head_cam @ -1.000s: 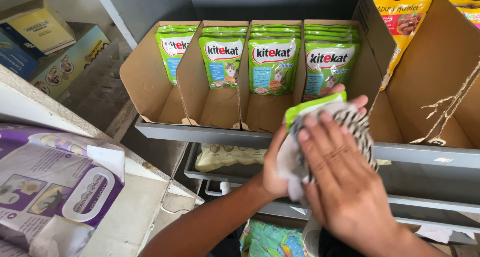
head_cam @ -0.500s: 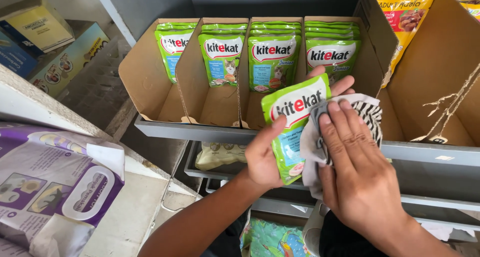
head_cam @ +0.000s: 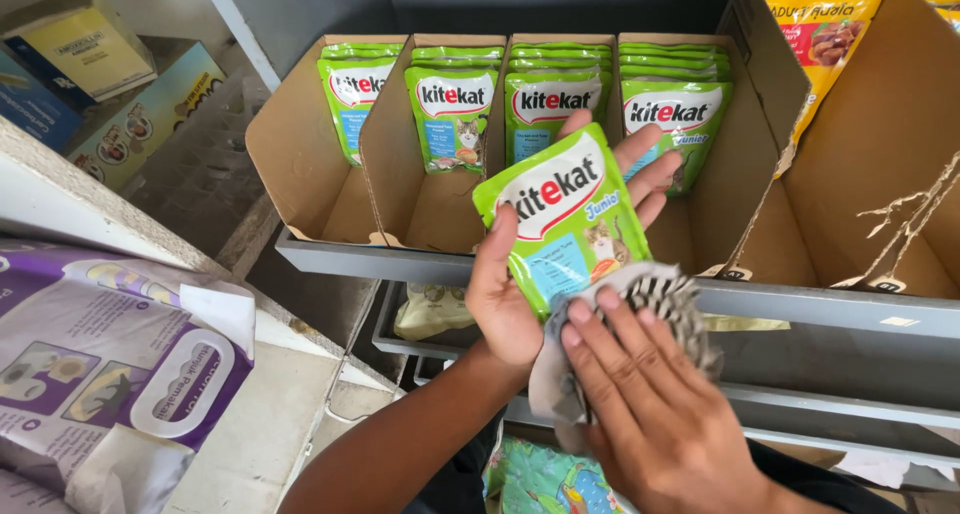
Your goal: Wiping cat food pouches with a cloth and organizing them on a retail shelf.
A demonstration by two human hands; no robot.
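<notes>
My left hand (head_cam: 520, 294) holds a green cat food pouch (head_cam: 562, 224) upright, with its printed front facing me, in front of a metal shelf. My right hand (head_cam: 650, 404) presses a black and white striped cloth (head_cam: 640, 319) against the pouch's lower edge. Behind the pouch, a brown cardboard display box (head_cam: 300, 164) with several compartments holds rows of matching green pouches (head_cam: 450, 99).
A second cardboard box (head_cam: 880, 154) at the right holds yellow pouches (head_cam: 825, 34). The grey metal shelf edge (head_cam: 830, 309) runs below the boxes. A large purple and white bag (head_cam: 110, 364) lies at lower left. Coloured cartons (head_cam: 90, 64) stand at upper left.
The pouch was hidden under the cloth and my right hand a second ago. My right hand has wiped downward with the cloth, and the pouch's front is now uncovered and raised.
</notes>
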